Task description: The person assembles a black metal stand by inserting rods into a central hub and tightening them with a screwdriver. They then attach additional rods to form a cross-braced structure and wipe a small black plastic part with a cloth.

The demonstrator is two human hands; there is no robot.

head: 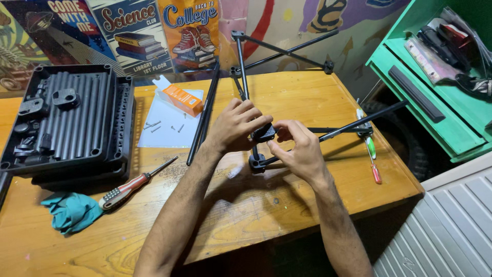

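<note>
Wooden tabletop (287, 97) fills the middle of the frame, posters along the wall at the top. Dead centre, both hands meet on a small black connector (264, 133). The left hand (237, 125) curls over it from the upper side, fingers pressed down on the piece, seemingly to steady it. The right hand (299, 149) comes in from the lower right, thumb and fingers pinching the same connector, likely so it sits square on the rod. That connector belongs to a frame of thin black rods (287, 51) that spreads from the centre toward the top and right of the picture, its joints resting on the wood. Just left of the hands, loose black rods (204, 115) lie together. Further left, screws (154, 124) are scattered on a white sheet (166, 131) beside an orange box (183, 99), close at hand. A red-handled screwdriver (134, 185) lies lower left near a teal glove (72, 211) and a black parts tray (72, 120). A second small screwdriver (372, 156) rests at right.
</note>
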